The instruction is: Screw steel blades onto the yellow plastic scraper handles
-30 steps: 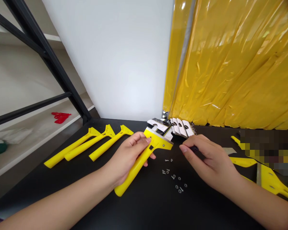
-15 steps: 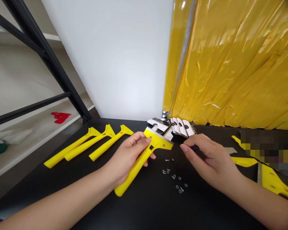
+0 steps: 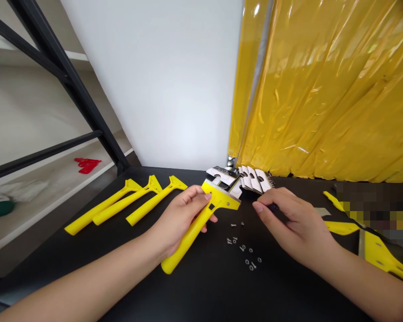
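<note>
My left hand [image 3: 184, 214] is wrapped round a yellow scraper [image 3: 188, 243], its thumb near the head, where a metal blade strip [image 3: 225, 192] runs along the edge. A screw shows at the right end of the head. To the right of the blade, my right hand [image 3: 285, 217] is closed, thumb against fingers, with a small dark piece showing inside the grip; what it is I cannot make out. Several small screws and nuts [image 3: 243, 248] lie on the black table [image 3: 201, 295] below and between the hands.
Three yellow handles [image 3: 144, 208] lie side by side on the left. White and black cards [image 3: 255, 179] are piled at the back. More yellow scrapers [image 3: 379, 250] lie right, partly behind my right forearm. A black frame and shelf [image 3: 63, 172] stand left; yellow plastic sheeting [image 3: 329, 89] hangs behind.
The view has shifted very slightly. Both hands keep their grips and nearly the same places, and the scraper has barely moved.
</note>
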{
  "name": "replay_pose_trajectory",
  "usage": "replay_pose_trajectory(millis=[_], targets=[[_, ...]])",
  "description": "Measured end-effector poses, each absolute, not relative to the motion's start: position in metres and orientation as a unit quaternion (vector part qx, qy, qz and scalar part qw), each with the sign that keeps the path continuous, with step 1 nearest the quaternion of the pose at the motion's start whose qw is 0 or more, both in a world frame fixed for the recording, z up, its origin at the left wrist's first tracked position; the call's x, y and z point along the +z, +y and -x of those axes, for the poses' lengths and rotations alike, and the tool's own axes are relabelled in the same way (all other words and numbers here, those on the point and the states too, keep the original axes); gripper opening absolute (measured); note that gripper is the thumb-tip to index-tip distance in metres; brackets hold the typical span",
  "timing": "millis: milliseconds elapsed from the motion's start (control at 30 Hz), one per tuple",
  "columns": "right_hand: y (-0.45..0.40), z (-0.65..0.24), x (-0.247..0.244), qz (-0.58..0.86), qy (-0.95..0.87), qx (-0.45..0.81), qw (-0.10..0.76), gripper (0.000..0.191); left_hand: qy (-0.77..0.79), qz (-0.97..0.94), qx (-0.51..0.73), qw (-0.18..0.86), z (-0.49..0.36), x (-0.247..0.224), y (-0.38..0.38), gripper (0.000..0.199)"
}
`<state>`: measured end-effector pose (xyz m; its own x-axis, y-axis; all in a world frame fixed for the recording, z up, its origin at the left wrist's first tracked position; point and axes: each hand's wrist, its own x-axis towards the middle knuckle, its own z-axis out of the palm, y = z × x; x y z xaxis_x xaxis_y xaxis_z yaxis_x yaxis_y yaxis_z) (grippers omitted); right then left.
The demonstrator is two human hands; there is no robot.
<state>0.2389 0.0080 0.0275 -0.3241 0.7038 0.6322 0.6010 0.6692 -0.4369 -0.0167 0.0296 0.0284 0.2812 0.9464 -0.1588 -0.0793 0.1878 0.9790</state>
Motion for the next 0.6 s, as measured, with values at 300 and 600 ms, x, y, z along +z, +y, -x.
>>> replay_pose_trajectory(millis=[300,600], targets=[[-0.008,-0.242,0.053,0.482,-0.69,0.166,0.515,0.023,0.431,-0.483,0.3,0.7,0.014,0.028,0.025,0.021],[-0.012,-0.234,0.05,0.454,-0.64,0.261,0.562,0.023,0.355,-0.469,0.175,0.79,0.009,0.031,0.008,0.015]])
